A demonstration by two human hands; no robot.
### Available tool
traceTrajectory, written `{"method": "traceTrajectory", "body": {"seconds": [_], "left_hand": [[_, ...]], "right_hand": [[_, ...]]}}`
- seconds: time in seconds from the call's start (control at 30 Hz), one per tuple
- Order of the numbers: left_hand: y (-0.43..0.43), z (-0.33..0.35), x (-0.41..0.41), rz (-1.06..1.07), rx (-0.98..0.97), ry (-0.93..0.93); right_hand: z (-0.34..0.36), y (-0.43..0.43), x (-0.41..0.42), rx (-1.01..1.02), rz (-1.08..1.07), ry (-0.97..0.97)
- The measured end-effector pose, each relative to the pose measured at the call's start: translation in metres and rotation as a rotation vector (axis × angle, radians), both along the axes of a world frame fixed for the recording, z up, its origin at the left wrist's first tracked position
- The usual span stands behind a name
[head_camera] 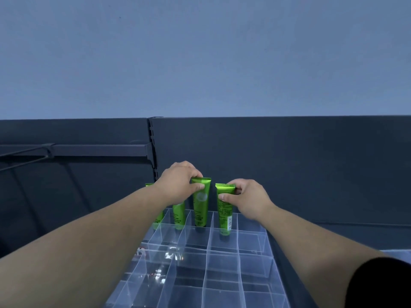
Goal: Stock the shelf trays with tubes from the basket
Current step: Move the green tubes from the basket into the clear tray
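Seating two tubes at once looks like the step in hand: the left hand (180, 183) pinches the crimped top of the third tube (201, 203) between thumb and curled fingers, and the right hand (246, 197) pinches the top of the fourth tube (224, 216) the same way. Both tubes stand cap down in neighbouring cells of the back row of the clear divided tray (251, 241), close against the dark back panel (289, 163); whether their caps rest on the tray floor I cannot tell. A first tube (159, 216) and a second tube (179, 215) stand in the cells to the left, partly hidden by the left forearm. To do this well, lower each tube straight down until its cap bottoms out, and let go only once it stands by itself; the thin dividers probably flex, so avoid pushing sideways. Turning the fourth tube so its face matches its neighbours would tidy the row. One back-row cell to the right looks unfilled, and the basket is out of view
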State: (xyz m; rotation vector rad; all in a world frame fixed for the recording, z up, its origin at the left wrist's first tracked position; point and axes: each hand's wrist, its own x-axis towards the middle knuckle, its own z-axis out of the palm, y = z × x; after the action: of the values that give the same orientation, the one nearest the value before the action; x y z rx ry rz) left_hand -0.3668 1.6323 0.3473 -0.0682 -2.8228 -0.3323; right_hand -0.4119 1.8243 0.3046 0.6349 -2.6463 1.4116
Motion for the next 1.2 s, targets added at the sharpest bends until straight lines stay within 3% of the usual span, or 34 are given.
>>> {"method": "traceTrajectory", "body": {"seconds": [0.5, 0.7, 0.9, 1.2], "left_hand": [[-0.010, -0.017, -0.018, 0.007, -0.044, 0.006], [-0.012, -0.019, -0.019, 0.010, 0.009, 0.034], [-0.010, -0.019, -0.019, 0.016, 0.049, 0.092], [-0.010, -0.021, -0.017, 0.005, 0.055, 0.120]], "right_hand": [[-0.005, -0.007, -0.013, 0.048, 0.090, -0.058], [-0.002, -0.007, -0.019, -0.134, 0.142, -0.249], [-0.004, -0.010, -0.021, -0.076, 0.067, -0.106], [-0.007, -0.008, -0.017, -0.056, -0.004, -0.054]]}}
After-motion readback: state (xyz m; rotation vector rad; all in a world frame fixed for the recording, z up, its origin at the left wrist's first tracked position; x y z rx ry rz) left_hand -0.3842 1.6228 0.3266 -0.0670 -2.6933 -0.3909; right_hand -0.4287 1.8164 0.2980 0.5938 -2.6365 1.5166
